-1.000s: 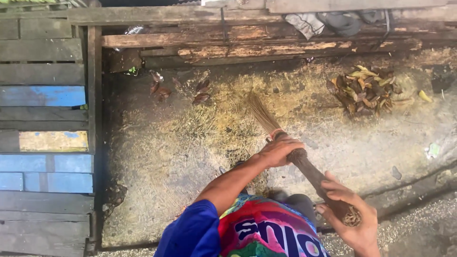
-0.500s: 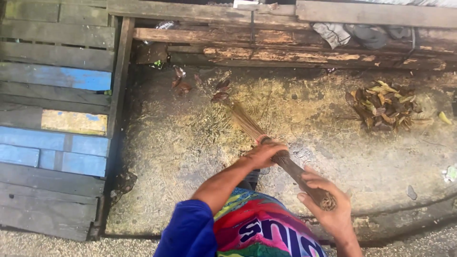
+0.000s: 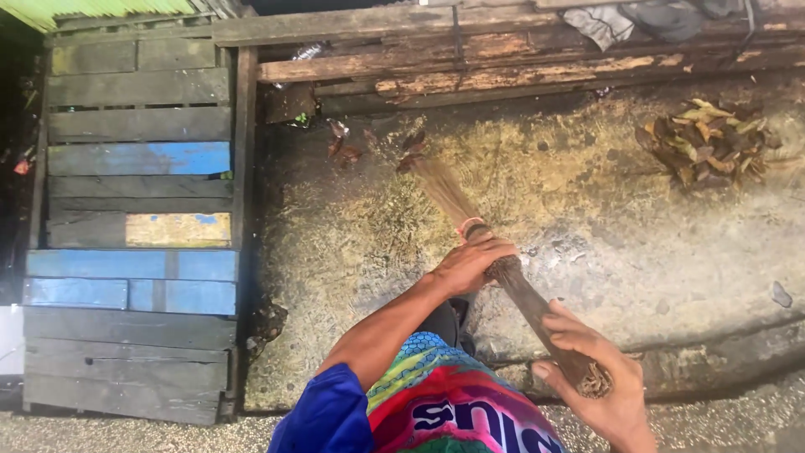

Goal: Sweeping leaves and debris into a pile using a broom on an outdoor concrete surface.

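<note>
I hold a stick broom (image 3: 503,273) made of thin brown ribs, slanted from lower right to upper left. My left hand (image 3: 470,262) grips its bundle just below a pink band. My right hand (image 3: 597,387) is closed around the cut butt end near the bottom edge. The bristle tips (image 3: 432,176) fan out on the stained concrete floor (image 3: 587,218), close to a few loose dead leaves (image 3: 411,149). A second small cluster of leaves (image 3: 342,143) lies further left by the wall.
A heap of dry brown and yellow leaves (image 3: 711,143) sits at the upper right. Weathered wooden beams (image 3: 503,63) run along the far edge. A grey and blue slatted pallet (image 3: 134,243) lies at the left. Gravel (image 3: 126,436) borders the near side.
The view has shifted, so the pallet shows more and the leaf heap sits further right. The broom's tips have swept up toward the loose leaves by the beams. Both hands keep their grip.
</note>
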